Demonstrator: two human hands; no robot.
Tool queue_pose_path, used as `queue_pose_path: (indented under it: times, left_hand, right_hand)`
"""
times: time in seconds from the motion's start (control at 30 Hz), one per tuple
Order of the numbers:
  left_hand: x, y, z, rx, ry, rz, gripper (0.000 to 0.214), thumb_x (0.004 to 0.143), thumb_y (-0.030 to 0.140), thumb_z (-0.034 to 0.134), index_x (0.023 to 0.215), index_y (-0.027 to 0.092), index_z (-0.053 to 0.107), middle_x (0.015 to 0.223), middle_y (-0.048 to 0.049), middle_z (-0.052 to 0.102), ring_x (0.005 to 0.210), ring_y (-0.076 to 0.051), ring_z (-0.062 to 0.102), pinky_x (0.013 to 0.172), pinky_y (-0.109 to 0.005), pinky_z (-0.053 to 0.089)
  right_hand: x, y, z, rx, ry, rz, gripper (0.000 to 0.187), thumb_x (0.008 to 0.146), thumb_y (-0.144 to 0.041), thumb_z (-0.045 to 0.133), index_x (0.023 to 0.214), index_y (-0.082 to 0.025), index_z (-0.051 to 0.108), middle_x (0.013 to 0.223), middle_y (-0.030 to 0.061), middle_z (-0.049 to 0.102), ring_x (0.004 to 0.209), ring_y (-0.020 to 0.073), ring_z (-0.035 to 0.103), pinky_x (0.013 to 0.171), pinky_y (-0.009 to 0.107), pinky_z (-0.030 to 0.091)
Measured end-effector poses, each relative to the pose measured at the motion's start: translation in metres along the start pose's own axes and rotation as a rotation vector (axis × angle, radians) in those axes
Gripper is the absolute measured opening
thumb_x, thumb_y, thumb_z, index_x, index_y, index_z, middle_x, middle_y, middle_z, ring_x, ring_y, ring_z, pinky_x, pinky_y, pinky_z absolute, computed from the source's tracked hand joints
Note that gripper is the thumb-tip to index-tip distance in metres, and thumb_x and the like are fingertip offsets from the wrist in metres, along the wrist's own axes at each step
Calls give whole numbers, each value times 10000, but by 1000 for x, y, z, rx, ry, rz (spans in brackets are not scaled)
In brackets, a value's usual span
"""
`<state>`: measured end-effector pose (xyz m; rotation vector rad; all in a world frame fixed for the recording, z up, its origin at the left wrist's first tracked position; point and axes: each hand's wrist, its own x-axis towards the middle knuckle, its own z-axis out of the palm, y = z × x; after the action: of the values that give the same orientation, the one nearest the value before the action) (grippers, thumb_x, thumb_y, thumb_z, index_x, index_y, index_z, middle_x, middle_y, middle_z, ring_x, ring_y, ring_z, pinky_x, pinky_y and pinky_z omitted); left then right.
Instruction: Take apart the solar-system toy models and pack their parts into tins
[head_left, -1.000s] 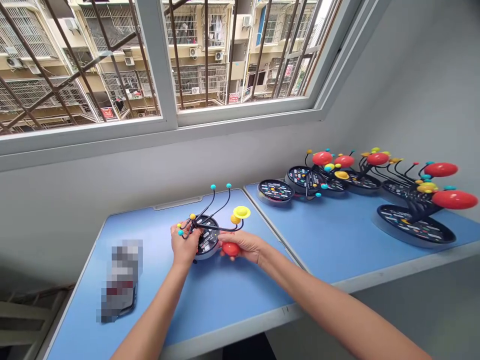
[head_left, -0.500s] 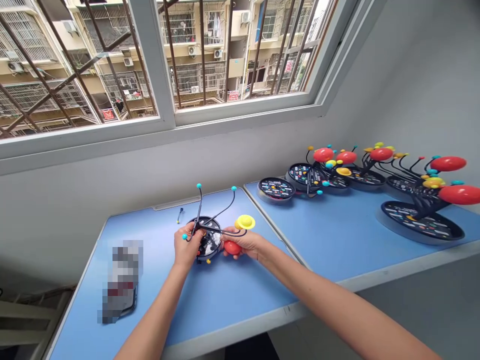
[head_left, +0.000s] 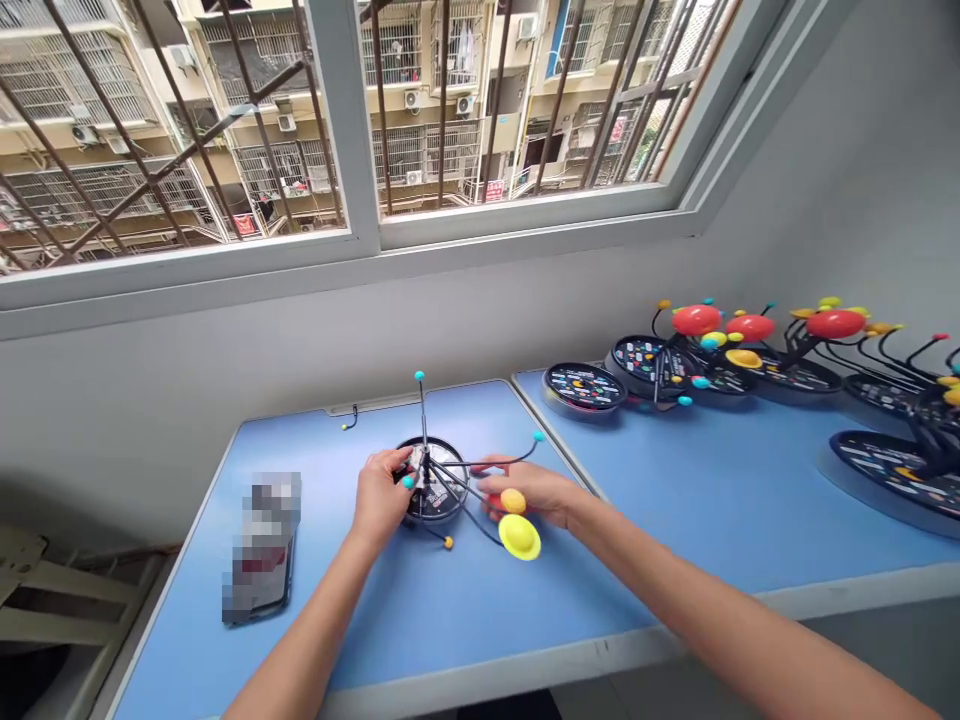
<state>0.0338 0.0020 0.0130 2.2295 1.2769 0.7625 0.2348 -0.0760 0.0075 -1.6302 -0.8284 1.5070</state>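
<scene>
- Our left hand touched the round base on the worktop from the left; its grip we couldn't tell.
- Our right hand, right of the base, held a red ball in its grip.
- Beyond the base, leftward, lay a loose rod.

Soft daylight comes through the window beyond the fingers, leaving the wall below it greyer. The tabletop carries a pale sheen left of the fingers and faint, soft-edged shadows nearer than them. Pixelation masks the phone farther left; far right of the fingers, a round base looks stretched.
</scene>
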Motion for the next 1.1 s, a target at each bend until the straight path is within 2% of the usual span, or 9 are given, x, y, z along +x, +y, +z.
queue_pose_path:
  times: [0.1,0.2,0.3,0.37,0.53,0.67,0.8,0.93,1.1]
  left_hand:
    - [12,-13,-21,159,35,-100,293,764,107,487,966,183,685,909,-70,690,867,-221,598,756,-324,460]
    - [38,-29,-33,320,60,-160,291,805,116,436,960,158,679,995,-126,657,1004,-294,533,812,-396,420]
    - [64,-42,-30,428,46,-205,210,845,160,459,903,153,661,1018,-124,632,1046,-280,508,872,-435,395]
    - [76,-48,-22,468,35,-230,188,865,245,498,982,154,612,1081,-92,598,1035,-236,527,886,-446,414]
    - [81,-55,-8,455,7,-248,275,870,300,510,1110,170,543,1155,-82,557,986,-201,564,837,-415,479]
    - [73,-53,-5,364,22,-259,257,867,298,515,1075,152,557,1118,-79,573,971,-196,568,832,-410,477]
    - [53,-38,-8,193,60,-287,164,839,143,471,891,126,626,814,-81,645,806,-200,603,718,-337,465]
    - [22,-18,-14,-52,61,-225,326,763,68,437,999,181,630,654,-1,621,616,-145,574,619,-249,435]
    - [0,-2,-9,-298,-25,-133,318,725,58,435,779,202,714,747,-13,647,662,-125,579,614,-208,434]
  right_hand:
    - [-10,-6,-26,-156,-26,-2,345,594,-213,635,925,-178,542,520,-32,576,473,120,547,351,168,340]
    - [-19,-16,-48,-252,-45,2,332,581,-228,600,904,-169,552,534,-9,581,491,125,534,360,180,334]
    - [-23,-25,-59,-315,-13,13,296,566,-231,564,855,-168,566,557,3,577,485,121,520,360,188,326]
    - [-23,-30,-63,-355,11,6,257,574,-254,551,816,-168,576,545,5,567,469,115,498,358,189,316]
    - [-23,-57,-63,-500,167,-150,251,658,-396,565,751,-164,588,554,3,537,460,100,459,392,196,319]
    - [-23,-93,-45,-679,178,-375,243,707,-343,538,844,-170,638,564,-15,523,448,85,405,444,213,331]
    - [-17,-116,-6,-953,15,-547,323,700,-185,526,982,-239,675,674,-12,615,562,107,487,551,216,369]
    - [-4,-115,29,-1139,-152,-523,366,675,-239,639,1038,-273,673,703,-9,643,615,132,528,545,215,346]
    - [3,-101,47,-1258,-118,-526,272,647,-214,665,911,-255,715,670,-7,637,619,137,523,507,211,290]
